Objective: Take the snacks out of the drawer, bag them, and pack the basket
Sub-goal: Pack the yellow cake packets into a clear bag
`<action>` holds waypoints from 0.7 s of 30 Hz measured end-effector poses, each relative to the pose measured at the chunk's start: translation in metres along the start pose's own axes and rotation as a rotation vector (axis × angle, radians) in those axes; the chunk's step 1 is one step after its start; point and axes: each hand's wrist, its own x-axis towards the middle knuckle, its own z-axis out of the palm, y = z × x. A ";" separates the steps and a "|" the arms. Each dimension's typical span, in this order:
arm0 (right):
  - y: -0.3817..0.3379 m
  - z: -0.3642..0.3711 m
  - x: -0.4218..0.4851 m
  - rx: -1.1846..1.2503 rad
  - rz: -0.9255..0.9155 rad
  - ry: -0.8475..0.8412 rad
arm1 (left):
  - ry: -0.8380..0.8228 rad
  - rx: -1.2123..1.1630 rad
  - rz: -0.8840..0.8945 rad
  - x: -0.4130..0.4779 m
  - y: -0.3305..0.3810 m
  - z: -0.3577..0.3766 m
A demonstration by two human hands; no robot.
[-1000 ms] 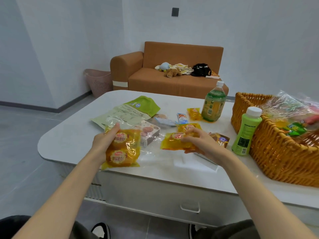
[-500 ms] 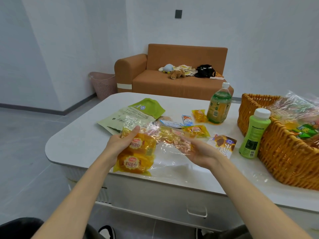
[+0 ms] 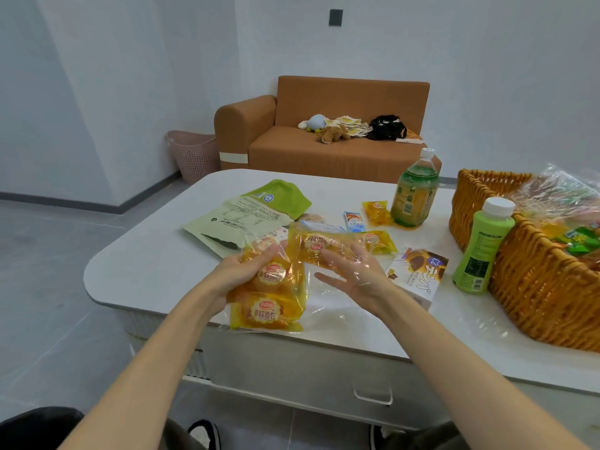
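Observation:
My left hand (image 3: pixel 250 271) grips a clear plastic bag (image 3: pixel 311 306) by its left side, thumb on top. Two yellow bread packets (image 3: pixel 268 306) lie stacked inside the bag at the table's front edge. My right hand (image 3: pixel 354 274) is under the bag's film, with its fingers fairly straight against a third yellow bread packet (image 3: pixel 319 246) and its thumb apart from it. At the right stands a wicker basket (image 3: pixel 535 287), which holds a filled clear bag of snacks (image 3: pixel 571 219).
On the white table (image 3: pixel 146 271) lie two green pouches (image 3: pixel 250 216), a snack box (image 3: pixel 418 277), small packets (image 3: pixel 376 212) and another yellow packet (image 3: pixel 380 241). A tea bottle (image 3: pixel 415 196) and a green bottle (image 3: pixel 480 248) stand beside the basket. The drawer front (image 3: pixel 373 394) is below.
My right hand carried the yellow packet left from the table into the clear bag. My left hand lifted the bag with its two packets slightly and brought it closer to the right hand.

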 end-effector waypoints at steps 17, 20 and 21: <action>-0.008 0.010 -0.003 -0.494 -0.365 -0.072 | -0.083 -0.180 0.208 -0.007 0.006 0.010; -0.007 0.010 0.001 -0.459 -0.235 -0.179 | -0.085 -0.150 0.223 -0.006 0.005 0.010; -0.006 0.011 0.002 -0.394 -0.167 -0.211 | -0.093 -0.141 0.218 -0.006 0.004 0.010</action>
